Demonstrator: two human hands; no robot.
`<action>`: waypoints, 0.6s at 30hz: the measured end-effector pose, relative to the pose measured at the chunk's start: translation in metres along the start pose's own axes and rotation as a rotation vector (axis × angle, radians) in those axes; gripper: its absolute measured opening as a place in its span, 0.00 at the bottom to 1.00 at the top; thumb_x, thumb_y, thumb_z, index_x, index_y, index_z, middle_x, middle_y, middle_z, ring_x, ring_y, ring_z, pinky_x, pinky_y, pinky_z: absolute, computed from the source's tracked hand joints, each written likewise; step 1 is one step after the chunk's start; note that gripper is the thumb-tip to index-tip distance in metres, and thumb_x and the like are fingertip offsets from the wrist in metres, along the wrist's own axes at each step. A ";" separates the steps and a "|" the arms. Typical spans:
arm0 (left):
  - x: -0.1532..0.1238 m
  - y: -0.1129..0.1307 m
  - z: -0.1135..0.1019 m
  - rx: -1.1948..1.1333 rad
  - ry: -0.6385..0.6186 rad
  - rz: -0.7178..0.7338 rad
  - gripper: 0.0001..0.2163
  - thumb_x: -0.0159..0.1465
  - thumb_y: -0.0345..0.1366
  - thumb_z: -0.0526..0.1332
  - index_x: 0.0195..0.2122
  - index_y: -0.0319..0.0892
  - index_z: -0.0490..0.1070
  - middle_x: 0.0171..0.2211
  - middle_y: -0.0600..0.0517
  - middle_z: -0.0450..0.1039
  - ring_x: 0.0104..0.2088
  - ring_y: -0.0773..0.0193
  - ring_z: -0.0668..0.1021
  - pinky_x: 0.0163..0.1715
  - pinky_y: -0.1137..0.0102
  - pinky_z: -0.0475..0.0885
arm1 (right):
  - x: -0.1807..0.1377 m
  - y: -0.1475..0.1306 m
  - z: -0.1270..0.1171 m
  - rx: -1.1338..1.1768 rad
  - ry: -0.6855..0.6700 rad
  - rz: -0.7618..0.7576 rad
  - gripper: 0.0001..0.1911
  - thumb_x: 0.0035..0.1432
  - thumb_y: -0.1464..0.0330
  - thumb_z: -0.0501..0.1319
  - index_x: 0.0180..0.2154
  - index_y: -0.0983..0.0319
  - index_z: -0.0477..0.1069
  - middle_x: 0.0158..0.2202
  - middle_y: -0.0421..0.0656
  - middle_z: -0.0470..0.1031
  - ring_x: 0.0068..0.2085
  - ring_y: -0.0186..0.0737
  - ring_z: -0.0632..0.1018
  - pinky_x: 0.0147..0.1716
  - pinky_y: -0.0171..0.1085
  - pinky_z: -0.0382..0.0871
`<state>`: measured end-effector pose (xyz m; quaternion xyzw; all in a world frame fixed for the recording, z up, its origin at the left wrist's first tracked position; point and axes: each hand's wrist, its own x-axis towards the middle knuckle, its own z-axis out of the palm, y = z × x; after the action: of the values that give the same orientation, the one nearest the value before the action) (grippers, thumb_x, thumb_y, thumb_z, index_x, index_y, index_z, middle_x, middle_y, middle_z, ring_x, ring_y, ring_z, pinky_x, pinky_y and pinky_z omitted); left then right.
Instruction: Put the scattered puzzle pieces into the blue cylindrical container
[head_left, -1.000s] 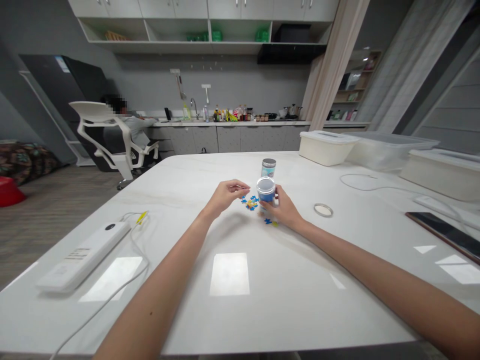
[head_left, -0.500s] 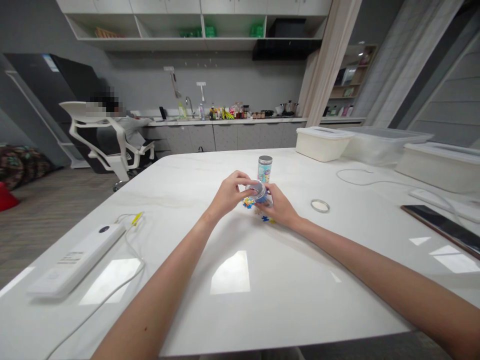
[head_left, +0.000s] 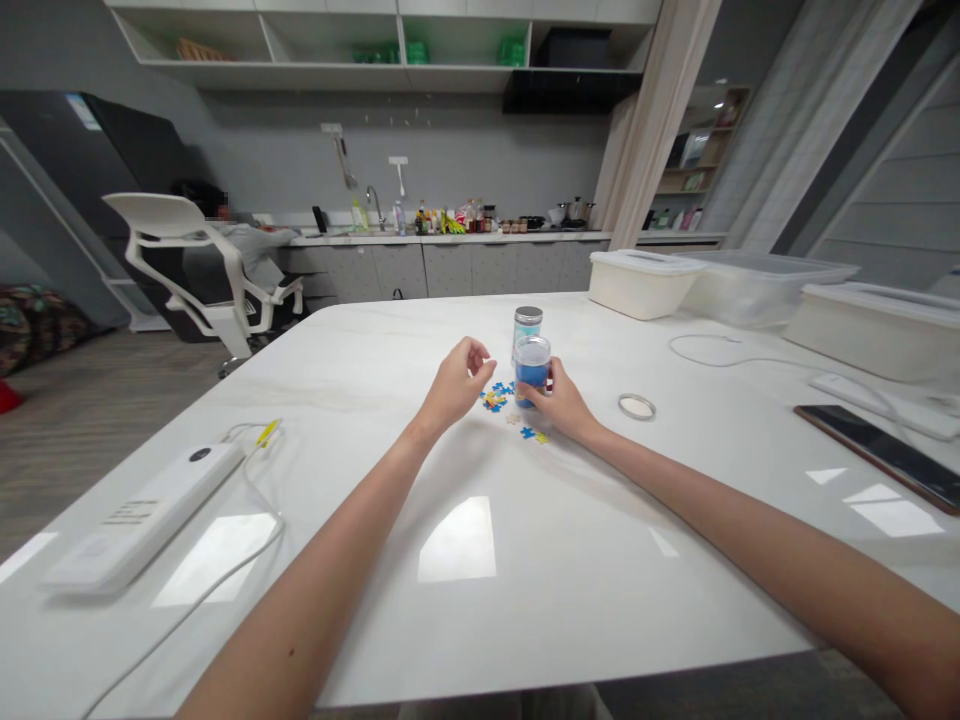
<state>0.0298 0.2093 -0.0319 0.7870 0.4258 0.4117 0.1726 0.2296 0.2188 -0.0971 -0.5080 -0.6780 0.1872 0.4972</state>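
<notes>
My left hand [head_left: 454, 381] has left the jar [head_left: 532, 368], empty, half-curled; right hand [head_left: 561, 405] grips it. Second jar [head_left: 527, 327] just behind; one ring [head_left: 637, 406] right of it.

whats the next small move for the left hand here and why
Probably lower the left hand to pinch one of the loose puzzle pieces on the table and drop it into the open jar. The right hand holds that jar upright with no lid on it, blue pieces show inside, and the left hand hovers with its fingers curled, holding nothing visible, just beside the scattered pieces.
</notes>
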 end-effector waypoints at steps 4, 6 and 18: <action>-0.010 -0.008 0.010 0.143 -0.383 0.095 0.05 0.61 0.32 0.60 0.36 0.40 0.73 0.29 0.53 0.69 0.31 0.64 0.72 0.34 0.70 0.68 | 0.004 0.009 0.001 0.051 0.026 0.133 0.23 0.50 0.51 0.63 0.39 0.57 0.57 0.32 0.37 0.64 0.32 0.40 0.71 0.31 0.41 0.70; -0.016 -0.009 0.015 0.152 -0.491 0.143 0.06 0.58 0.33 0.64 0.37 0.41 0.75 0.30 0.52 0.70 0.32 0.63 0.73 0.37 0.69 0.69 | 0.004 0.011 0.001 0.057 0.015 0.121 0.23 0.50 0.51 0.63 0.38 0.57 0.57 0.31 0.37 0.64 0.32 0.40 0.71 0.31 0.40 0.70; -0.012 -0.016 -0.002 0.124 -0.710 0.179 0.02 0.58 0.30 0.62 0.29 0.40 0.75 0.33 0.51 0.75 0.33 0.66 0.76 0.38 0.72 0.70 | -0.001 -0.005 -0.002 -0.066 -0.047 0.034 0.23 0.51 0.51 0.62 0.40 0.59 0.58 0.35 0.41 0.68 0.34 0.42 0.71 0.34 0.41 0.69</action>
<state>0.0164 0.2086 -0.0467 0.9240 0.2929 0.1002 0.2247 0.2289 0.2158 -0.0933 -0.5309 -0.6867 0.1851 0.4608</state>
